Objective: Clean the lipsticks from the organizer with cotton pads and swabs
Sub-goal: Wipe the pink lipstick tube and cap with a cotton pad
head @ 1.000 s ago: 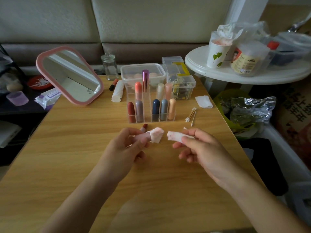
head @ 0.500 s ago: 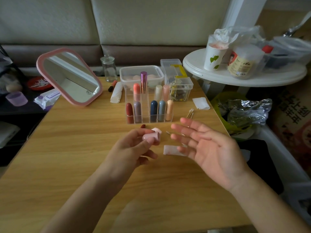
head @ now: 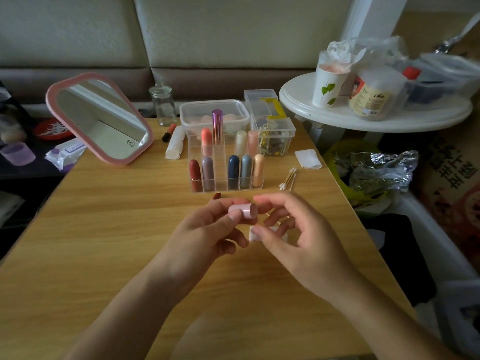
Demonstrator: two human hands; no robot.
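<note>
Left hand [head: 207,229] pinching a pale pink lipstick [head: 242,211] sideways, just in front of the organizer [head: 220,175].

Thumb and fingers curl round the tube, its flat end turned toward the right hand [head: 298,237]. Its curled fingers sit at that end, but I cannot tell whether they grip anything. A white cotton pad [head: 252,237] shows under the right thumb, perhaps lying on the table [head: 104,229]. Cotton swabs [head: 287,179] lie just right of the organizer, which holds nine upright lipsticks [head: 233,168].

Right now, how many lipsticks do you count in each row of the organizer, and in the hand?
Front row of the organizer: 5 lipsticks
Back row: 4 lipsticks
In the left hand: 1 pink lipstick
Total: 10 lipsticks
</note>
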